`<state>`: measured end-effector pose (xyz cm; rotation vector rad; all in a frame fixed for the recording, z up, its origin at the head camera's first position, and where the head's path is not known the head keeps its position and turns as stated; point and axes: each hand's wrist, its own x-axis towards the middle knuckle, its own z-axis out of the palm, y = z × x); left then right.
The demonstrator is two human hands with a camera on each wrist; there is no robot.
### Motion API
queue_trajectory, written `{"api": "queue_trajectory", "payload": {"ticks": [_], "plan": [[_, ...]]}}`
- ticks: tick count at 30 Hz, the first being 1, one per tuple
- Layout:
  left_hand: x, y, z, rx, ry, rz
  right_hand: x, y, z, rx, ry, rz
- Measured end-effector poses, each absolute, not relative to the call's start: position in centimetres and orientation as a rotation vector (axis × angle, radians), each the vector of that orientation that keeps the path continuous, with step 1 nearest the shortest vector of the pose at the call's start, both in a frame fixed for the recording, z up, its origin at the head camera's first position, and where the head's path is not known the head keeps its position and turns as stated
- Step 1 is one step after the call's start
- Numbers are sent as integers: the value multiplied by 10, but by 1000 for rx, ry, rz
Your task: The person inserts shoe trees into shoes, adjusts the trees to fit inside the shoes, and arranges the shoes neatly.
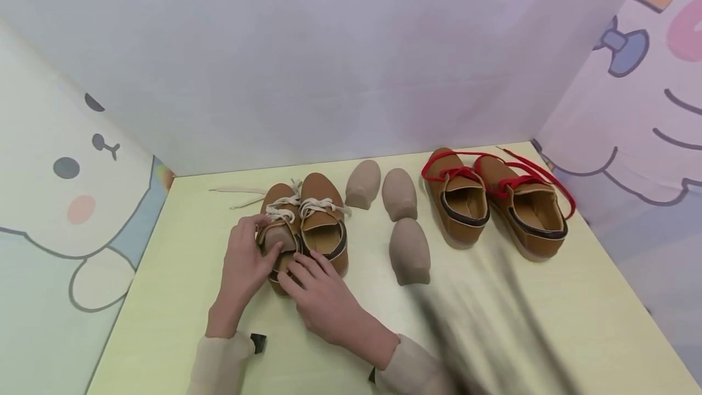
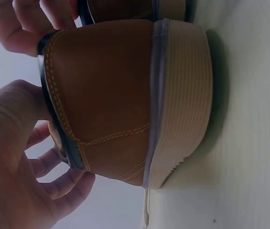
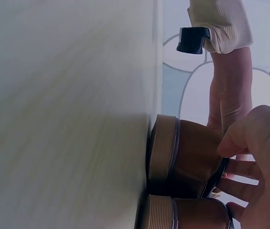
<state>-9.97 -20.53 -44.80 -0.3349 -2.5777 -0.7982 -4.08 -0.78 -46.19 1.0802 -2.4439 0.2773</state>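
The brown shoe [image 2: 101,71] looks to me like smooth leather, softly matt, with stitched thread, and its collar [image 2: 73,149] is dark and slightly shiny. The pale sole [image 2: 187,86] seems rubber, finely ribbed. The beige forms [image 1: 409,252] appear to be plastic, matt and smooth. White laces [image 1: 318,205] and red laces [image 1: 463,172] are of woven cloth. The table [image 1: 175,261] has a smooth, wood-like surface; the sleeve [image 3: 228,28] is ribbed cloth.

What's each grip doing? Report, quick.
Left grip: closed on the leftmost brown shoe, thumb at the insert inside it.
Right grip: closed on the same shoe, pinching its heel rim.
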Motion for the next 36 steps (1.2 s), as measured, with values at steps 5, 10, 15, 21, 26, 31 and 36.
{"api": "queue_trajectory", "payload": {"ticks": [5, 10, 15, 21, 26, 31, 36], "plan": [[-104, -207, -444, -333, -2671, -741, -42, -9, -462, 1085, -2433, 294], [-111, -208, -441, -358, -2754, -648, -41, -10, -462, 1093, -2438, 307], [-114, -208, -440, -353, -2779, -620, -41, -10, -462, 1096, -2435, 308], [-121, -208, -437, -385, -2797, -616, -40, -10, -462, 1074, -2437, 308], [-127, -208, -436, -392, -2802, -648, -40, -10, -461, 1076, -2437, 310], [-132, -206, -437, -375, -2781, -651, -41, -9, -460, 1071, -2433, 312], [-134, -206, -438, -374, -2805, -638, -42, -7, -462, 1075, -2425, 317]]}}
